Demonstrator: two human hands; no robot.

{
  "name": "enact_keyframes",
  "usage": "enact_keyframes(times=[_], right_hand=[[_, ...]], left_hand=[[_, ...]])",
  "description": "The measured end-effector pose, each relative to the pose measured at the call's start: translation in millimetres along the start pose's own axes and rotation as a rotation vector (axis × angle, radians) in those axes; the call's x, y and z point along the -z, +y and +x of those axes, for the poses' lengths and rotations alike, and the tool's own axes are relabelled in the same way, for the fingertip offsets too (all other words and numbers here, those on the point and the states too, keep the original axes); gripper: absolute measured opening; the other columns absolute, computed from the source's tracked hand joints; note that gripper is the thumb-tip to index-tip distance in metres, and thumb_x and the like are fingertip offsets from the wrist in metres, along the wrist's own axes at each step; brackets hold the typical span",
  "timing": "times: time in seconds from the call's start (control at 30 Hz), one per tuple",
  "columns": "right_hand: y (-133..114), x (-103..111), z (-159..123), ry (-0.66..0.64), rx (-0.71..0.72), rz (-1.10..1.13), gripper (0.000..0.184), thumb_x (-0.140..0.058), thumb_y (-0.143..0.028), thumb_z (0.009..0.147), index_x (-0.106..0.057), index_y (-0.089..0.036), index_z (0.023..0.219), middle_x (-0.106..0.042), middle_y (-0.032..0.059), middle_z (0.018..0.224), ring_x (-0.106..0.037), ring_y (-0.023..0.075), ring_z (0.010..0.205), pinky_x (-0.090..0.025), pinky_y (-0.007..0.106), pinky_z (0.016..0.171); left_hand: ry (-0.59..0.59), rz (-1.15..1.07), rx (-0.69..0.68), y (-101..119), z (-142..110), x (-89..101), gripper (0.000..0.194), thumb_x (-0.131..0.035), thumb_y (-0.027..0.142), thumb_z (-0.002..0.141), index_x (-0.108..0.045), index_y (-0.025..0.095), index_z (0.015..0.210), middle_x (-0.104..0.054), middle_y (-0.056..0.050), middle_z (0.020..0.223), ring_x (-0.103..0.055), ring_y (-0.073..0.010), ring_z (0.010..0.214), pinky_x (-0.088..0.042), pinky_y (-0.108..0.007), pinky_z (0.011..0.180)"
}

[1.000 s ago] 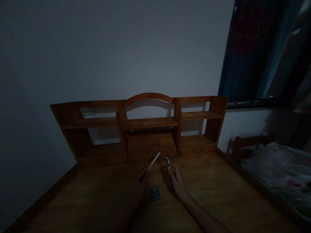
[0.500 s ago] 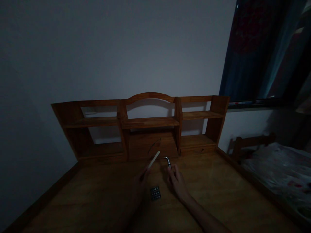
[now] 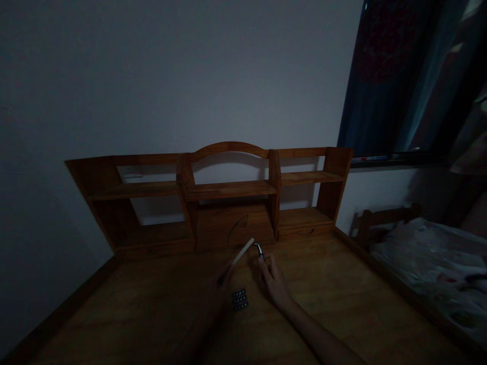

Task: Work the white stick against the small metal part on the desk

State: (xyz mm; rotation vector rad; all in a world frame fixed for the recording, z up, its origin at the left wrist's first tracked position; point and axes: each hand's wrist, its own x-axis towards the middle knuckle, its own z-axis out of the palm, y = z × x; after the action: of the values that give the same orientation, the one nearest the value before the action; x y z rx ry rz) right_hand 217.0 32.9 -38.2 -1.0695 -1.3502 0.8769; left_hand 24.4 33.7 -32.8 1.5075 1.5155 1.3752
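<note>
My left hand (image 3: 224, 276) is closed around the lower end of a pale slim stick (image 3: 243, 251), which slants up to the right. In my right hand (image 3: 273, 276) is a shiny metal tool with a bent tip (image 3: 259, 250); my fingers are closed on its lower part, which they hide. The bent tip points left and sits at the stick's upper end; I cannot tell whether they touch. Between my forearms, a small dark block with rows of shiny pieces (image 3: 240, 300) lies on the wooden desk (image 3: 323, 299).
A wooden shelf unit (image 3: 228, 190) stands along the back of the desk against the wall. To the right are a raised desk edge (image 3: 380, 274), a plastic-covered heap (image 3: 426, 253) and a dark curtain (image 3: 380, 101). The room is dim.
The stick's upper end and the tool's bent tip have come together from a small gap. The whole view has shifted slightly, with the shelf and block now further left.
</note>
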Motion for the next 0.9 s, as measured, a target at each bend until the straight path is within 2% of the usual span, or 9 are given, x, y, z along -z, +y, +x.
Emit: enact_keyframes(times=[0.1,0.3,0.43,0.67,0.9], right_hand=[[-0.7,0.1,-0.1,-0.026,-0.007,0.018,0.038,-0.046,-0.060,0.094,-0.052,-0.023,0.099,-0.053,-0.0039,0.066,-0.052,0.0164,0.060,-0.042,0.027,0.059],[-2.8,-0.2,-0.5,-0.036,-0.005,0.021,0.038,-0.047,-0.060,0.093,-0.052,-0.023,0.098,-0.052,-0.0046,0.063,-0.050,0.0152,0.056,-0.039,0.025,0.054],[-2.4,0.4,-0.4,-0.038,0.031,-0.032,0.035,-0.049,-0.056,0.094,-0.052,-0.022,0.098,-0.053,-0.0045,0.065,-0.050,0.0151,0.059,-0.039,0.025,0.057],[0.4,0.9,-1.3,-0.002,0.014,-0.046,0.040,-0.048,-0.060,0.092,-0.054,-0.022,0.101,-0.054,-0.0043,0.064,-0.052,0.0163,0.060,-0.041,0.027,0.058],[0.2,0.5,0.6,0.043,0.046,-0.076,0.039,-0.050,-0.060,0.091,-0.054,-0.022,0.100,-0.058,-0.0013,0.074,-0.054,0.0179,0.068,-0.042,0.028,0.063]], left_hand=[[-0.076,-0.018,-0.002,-1.4,-1.1,-3.9,0.037,-0.059,0.046,0.087,-0.074,0.021,0.110,-0.072,-0.008,0.118,-0.066,-0.0268,0.113,-0.050,-0.041,0.103],[-0.016,-0.021,0.018,-1.8,1.5,-0.3,0.036,-0.059,0.044,0.087,-0.074,0.021,0.110,-0.073,-0.008,0.118,-0.065,-0.0283,0.115,-0.049,-0.044,0.104],[-0.046,-0.034,-0.013,1.1,-3.0,-2.0,0.038,-0.059,0.047,0.087,-0.073,0.022,0.112,-0.072,-0.007,0.120,-0.065,-0.0280,0.115,-0.047,-0.046,0.105],[-0.031,-0.019,0.053,-5.9,1.6,2.1,0.039,-0.059,0.049,0.088,-0.072,0.023,0.115,-0.072,-0.009,0.120,-0.066,-0.0291,0.113,-0.051,-0.046,0.100],[-0.061,-0.022,0.004,4.5,-1.5,0.6,0.035,-0.060,0.047,0.085,-0.075,0.023,0.108,-0.074,-0.006,0.114,-0.068,-0.0274,0.109,-0.052,-0.044,0.100]])
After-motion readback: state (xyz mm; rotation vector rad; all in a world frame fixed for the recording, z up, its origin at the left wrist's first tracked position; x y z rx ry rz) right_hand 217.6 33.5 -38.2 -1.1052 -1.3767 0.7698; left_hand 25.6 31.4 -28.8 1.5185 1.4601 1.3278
